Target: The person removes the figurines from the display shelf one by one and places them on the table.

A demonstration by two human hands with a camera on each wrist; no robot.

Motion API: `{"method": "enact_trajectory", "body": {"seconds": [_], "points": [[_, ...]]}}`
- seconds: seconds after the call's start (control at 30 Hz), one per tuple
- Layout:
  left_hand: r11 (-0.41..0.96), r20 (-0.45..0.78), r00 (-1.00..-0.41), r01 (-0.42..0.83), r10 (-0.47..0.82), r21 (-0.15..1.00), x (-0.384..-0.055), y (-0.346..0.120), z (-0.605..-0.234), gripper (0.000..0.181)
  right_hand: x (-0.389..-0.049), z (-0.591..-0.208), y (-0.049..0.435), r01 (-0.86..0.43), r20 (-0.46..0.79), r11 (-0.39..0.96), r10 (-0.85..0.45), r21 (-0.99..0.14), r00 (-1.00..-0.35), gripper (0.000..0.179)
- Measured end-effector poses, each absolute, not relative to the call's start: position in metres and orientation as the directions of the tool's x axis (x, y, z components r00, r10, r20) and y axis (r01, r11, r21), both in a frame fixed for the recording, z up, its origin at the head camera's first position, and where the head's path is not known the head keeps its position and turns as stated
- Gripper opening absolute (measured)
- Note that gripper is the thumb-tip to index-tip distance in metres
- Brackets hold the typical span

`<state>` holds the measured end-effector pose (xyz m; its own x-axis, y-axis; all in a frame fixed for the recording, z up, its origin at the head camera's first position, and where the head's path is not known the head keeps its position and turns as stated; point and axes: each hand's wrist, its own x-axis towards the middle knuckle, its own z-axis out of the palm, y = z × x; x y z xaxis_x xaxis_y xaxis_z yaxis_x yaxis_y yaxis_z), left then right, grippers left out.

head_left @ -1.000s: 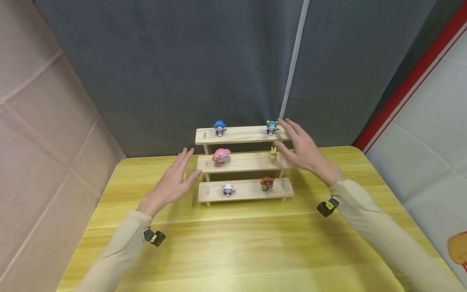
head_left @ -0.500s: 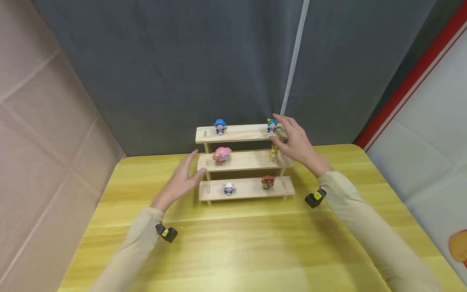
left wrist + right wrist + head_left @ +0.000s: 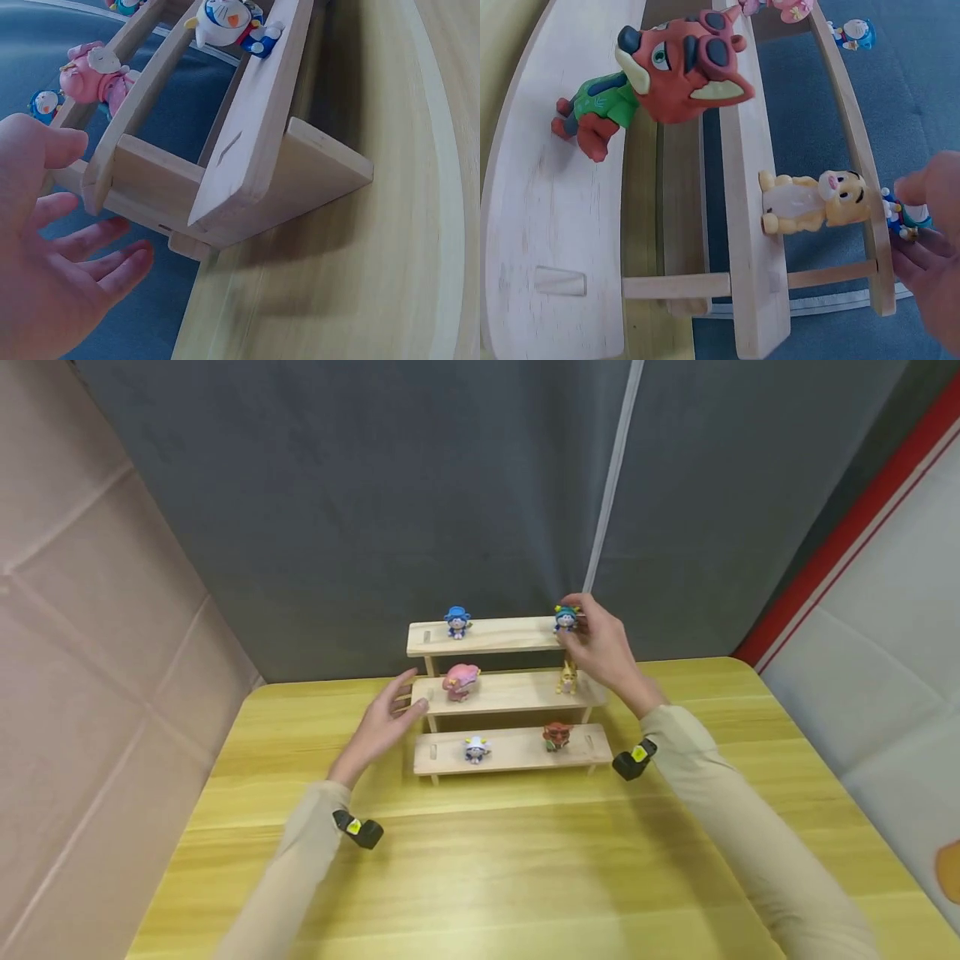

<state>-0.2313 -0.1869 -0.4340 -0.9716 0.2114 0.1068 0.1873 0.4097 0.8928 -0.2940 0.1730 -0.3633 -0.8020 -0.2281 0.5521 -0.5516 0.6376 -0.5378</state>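
On the top tier of a three-tier wooden display stand (image 3: 510, 691), my right hand (image 3: 606, 647) pinches a blue cat figurine with a green hat (image 3: 566, 620) between thumb and fingers. The right wrist view shows the same figurine (image 3: 904, 215) beside the thumb, still at the shelf. My left hand (image 3: 380, 727) is beside the stand's left end, fingers spread and loosely bent, holding nothing. In the left wrist view its fingers (image 3: 94, 238) are near the shelf ends; whether they touch is unclear. Nearest to it on the middle tier is a pink figurine (image 3: 460, 682).
A blue-hatted figurine (image 3: 457, 622) stands top left. A yellow rabbit-like figurine (image 3: 567, 679) is on the middle tier, below my right hand. The bottom tier bears a white-hatted figurine (image 3: 476, 750) and a red fox figurine (image 3: 682, 67). Behind the wooden table (image 3: 480, 868) hangs a dark curtain (image 3: 337, 527).
My right hand has moved left and its fingers have closed around the green-hatted figurine. My left hand has moved right, closer to the stand's left end. The figurines keep their places.
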Motion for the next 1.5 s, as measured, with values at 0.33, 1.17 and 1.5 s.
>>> {"method": "enact_trajectory", "body": {"seconds": [0.33,1.17,1.5], "points": [[0.406,0.102,-0.975,0.175,0.197,0.897,-0.234,-0.178,-0.443,0.058,-0.295,-0.362,0.169,-0.511,0.548,0.645,-0.166,-0.569,-0.82,0.028],[0.137,0.063,-0.98,0.089,0.189,0.987,-0.254,-0.182,-0.462,0.056,-0.276,-0.35,0.161,-0.564,0.59,0.565,-0.162,-0.602,-0.791,0.029],[0.12,0.051,-0.982,0.074,0.183,0.99,-0.254,-0.183,-0.463,0.055,-0.26,-0.346,0.156,-0.594,0.6,0.546,-0.195,-0.591,-0.776,0.029]]}}
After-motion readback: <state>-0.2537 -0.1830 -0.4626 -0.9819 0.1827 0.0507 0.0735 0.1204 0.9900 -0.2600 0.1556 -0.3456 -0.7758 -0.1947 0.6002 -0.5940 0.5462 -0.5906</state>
